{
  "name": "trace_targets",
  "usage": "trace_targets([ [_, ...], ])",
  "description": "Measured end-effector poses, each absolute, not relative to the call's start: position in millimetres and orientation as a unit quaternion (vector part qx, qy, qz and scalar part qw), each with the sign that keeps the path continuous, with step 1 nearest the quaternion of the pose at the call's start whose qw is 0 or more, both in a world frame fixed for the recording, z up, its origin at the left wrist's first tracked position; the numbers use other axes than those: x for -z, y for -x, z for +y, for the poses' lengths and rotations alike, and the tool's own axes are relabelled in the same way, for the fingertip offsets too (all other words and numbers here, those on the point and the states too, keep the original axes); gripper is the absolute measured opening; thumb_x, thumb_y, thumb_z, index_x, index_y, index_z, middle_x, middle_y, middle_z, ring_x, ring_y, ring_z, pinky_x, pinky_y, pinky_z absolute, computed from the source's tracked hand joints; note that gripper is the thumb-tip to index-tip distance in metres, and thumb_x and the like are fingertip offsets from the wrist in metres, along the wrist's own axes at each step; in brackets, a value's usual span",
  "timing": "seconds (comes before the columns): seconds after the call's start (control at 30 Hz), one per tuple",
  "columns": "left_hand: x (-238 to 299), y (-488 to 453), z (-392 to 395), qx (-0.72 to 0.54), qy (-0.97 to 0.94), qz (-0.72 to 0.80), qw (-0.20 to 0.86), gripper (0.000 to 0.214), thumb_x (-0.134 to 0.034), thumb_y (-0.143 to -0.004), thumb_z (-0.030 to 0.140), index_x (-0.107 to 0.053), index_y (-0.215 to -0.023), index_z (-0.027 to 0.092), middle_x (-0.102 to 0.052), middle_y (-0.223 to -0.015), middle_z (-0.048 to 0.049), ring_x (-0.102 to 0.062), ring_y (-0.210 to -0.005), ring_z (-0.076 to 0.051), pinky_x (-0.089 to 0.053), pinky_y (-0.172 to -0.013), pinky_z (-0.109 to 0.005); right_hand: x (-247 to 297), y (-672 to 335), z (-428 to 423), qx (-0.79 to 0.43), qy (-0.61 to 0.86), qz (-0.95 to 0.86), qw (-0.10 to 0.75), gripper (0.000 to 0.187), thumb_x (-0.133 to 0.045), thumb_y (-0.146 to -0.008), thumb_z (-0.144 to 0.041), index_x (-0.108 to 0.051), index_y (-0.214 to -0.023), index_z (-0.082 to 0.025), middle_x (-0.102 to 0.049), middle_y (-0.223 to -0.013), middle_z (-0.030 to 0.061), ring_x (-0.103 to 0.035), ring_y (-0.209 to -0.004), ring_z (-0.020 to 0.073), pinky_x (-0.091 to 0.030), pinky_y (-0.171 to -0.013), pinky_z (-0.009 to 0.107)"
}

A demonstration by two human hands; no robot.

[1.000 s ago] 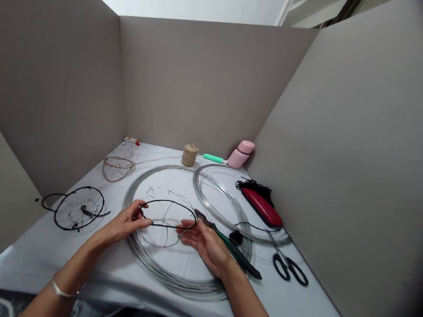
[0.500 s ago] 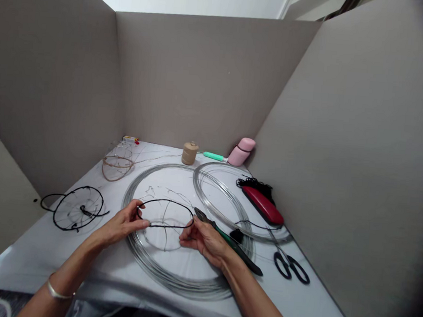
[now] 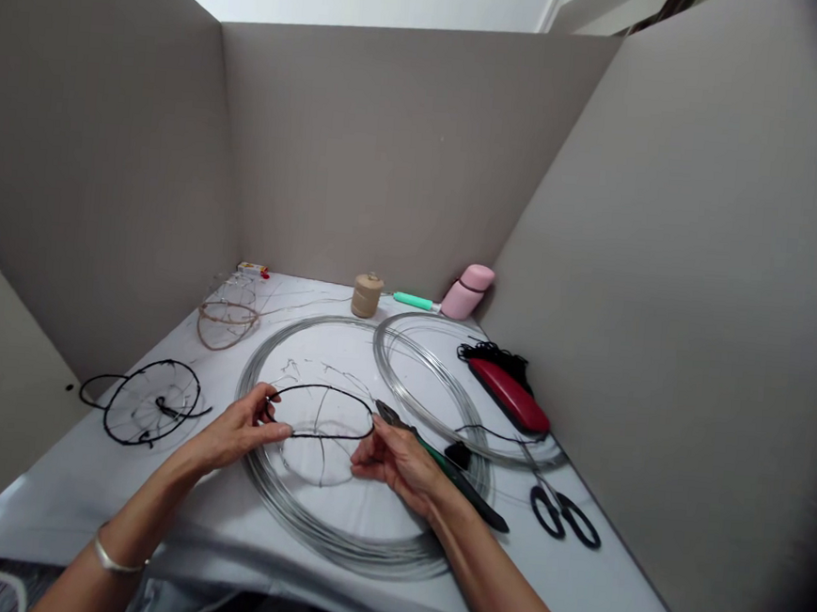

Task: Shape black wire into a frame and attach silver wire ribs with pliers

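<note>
Wire loop: black, oval, held up between both hands, above a silver coil;
Left hand: fingers pinched narrowly on the loop's left end;
Right hand: fingers closed narrowly on its right end, just beside pliers;
Nearby: pliers lay across the coil's rim; scissors lay further right on the table.

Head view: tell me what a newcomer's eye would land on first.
The two bare hands at bottom centre draw the eye first: the left hand and right hand hold a black wire loop between them. Beneath it lies a large coil of silver wire, with a smaller coil behind it to the right. The red case at right and black wire frame at left also stand out.
</note>
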State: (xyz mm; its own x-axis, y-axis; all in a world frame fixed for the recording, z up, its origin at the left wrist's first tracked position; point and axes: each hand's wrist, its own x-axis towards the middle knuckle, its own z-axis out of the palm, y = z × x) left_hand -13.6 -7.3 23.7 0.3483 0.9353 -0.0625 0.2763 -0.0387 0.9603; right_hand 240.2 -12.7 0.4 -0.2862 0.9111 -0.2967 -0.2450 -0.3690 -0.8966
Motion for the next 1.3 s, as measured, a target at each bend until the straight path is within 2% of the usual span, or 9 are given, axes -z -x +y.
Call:
trace_targets([
  [0.1,-22.4,12.5,-6.2,-0.312,-0.651,0.468,0.509,0.043,-0.061,-0.069,0.042,-0.043,-0.099,0.018,-0.041,-0.079,0.0017,-0.04,-0.072,-0.014,-0.034,-0.065,-0.026,0.0,-239.7,-14.5,-0.692,0.446,-0.379,0.423,0.042,-0.056,-0.078,-0.049,-0.059,-0.055,-0.013,-0.062,-0.055,0.0026,-0.06,-0.055,0.0131,-0.051,-0.058,0.029],
  [0.27,-23.1,13.6,-6.9,-0.299,-0.69,0.461,0.471,0.043,-0.06,-0.071,0.044,-0.044,-0.101,0.017,-0.044,-0.081,0.0007,-0.042,-0.076,-0.015,-0.035,-0.068,-0.026,1.1,-242.9,-19.3,-0.699,0.441,-0.354,0.438,0.043,-0.051,-0.08,-0.052,-0.066,-0.073,-0.012,-0.069,-0.069,0.0079,-0.065,-0.068,0.0162,-0.051,-0.064,0.029],
  [0.47,-26.5,20.1,-12.6,-0.29,-0.695,0.425,0.503,0.046,-0.063,-0.07,0.042,-0.043,-0.105,0.019,-0.046,-0.082,0.0013,-0.044,-0.076,-0.015,-0.037,-0.069,-0.026,4.8,-245.2,-25.6,-0.708,0.413,-0.349,0.454,0.031,-0.071,-0.067,-0.043,-0.067,-0.065,-0.013,-0.07,-0.066,0.0072,-0.066,-0.068,0.0174,-0.05,-0.069,0.031],
  [0.6,-29.3,21.7,-14.1,-0.296,-0.676,0.428,0.522,0.046,-0.064,-0.068,0.041,-0.044,-0.103,0.018,-0.046,-0.08,0.0016,-0.044,-0.074,-0.014,-0.036,-0.068,-0.027,3.1,-245.5,-28.8,-0.734,0.384,-0.347,0.441,0.043,-0.06,-0.072,-0.056,-0.068,-0.068,-0.013,-0.071,-0.071,0.0091,-0.066,-0.076,0.0193,-0.049,-0.074,0.034],
  [0.73,-32.2,22.1,-14.1,-0.303,-0.664,0.424,0.537,0.048,-0.067,-0.066,0.039,-0.046,-0.102,0.017,-0.048,-0.08,0.0012,-0.044,-0.073,-0.014,-0.035,-0.065,-0.026,2.4,-243.1,-28.7,-0.713,0.404,-0.371,0.436,0.036,-0.067,-0.068,-0.049,-0.067,-0.067,-0.014,-0.071,-0.067,0.0072,-0.065,-0.067,0.0168,-0.05,-0.069,0.032],
  [0.93,-31.4,28.3,-14.8,-0.348,-0.641,0.416,0.543,0.047,-0.072,-0.061,0.035,-0.047,-0.095,0.016,-0.048,-0.082,-0.0001,-0.045,-0.075,-0.014,-0.037,-0.067,-0.027,2.4,-235.3,-23.1,-0.703,0.431,-0.374,0.425,0.036,-0.07,-0.065,-0.048,-0.065,-0.061,-0.012,-0.067,-0.057,0.0044,-0.062,-0.055,0.0128,-0.051,-0.061,0.028],
  [1.1,-27.7,31.5,-13.3,-0.357,-0.645,0.414,0.533,0.044,-0.072,-0.062,0.035,-0.046,-0.093,0.017,-0.047,-0.081,0.0004,-0.045,-0.077,-0.014,-0.037,-0.067,-0.026,-0.7,-231.0,-19.9,-0.691,0.447,-0.375,0.426,0.037,-0.07,-0.064,-0.048,-0.064,-0.058,-0.012,-0.066,-0.055,0.0041,-0.061,-0.051,0.0122,-0.052,-0.056,0.026],
  [1.3,-34.6,28.8,-6.8,-0.321,-0.666,0.425,0.523,0.039,-0.07,-0.063,0.036,-0.045,-0.087,0.018,-0.047,-0.078,0.002,-0.045,-0.074,-0.014,-0.036,-0.067,-0.026,-5.2,-231.3,-18.9,-0.683,0.459,-0.372,0.429,0.037,-0.072,-0.062,-0.048,-0.063,-0.057,-0.013,-0.064,-0.053,0.0027,-0.059,-0.05,0.0114,-0.054,-0.056,0.028],
])
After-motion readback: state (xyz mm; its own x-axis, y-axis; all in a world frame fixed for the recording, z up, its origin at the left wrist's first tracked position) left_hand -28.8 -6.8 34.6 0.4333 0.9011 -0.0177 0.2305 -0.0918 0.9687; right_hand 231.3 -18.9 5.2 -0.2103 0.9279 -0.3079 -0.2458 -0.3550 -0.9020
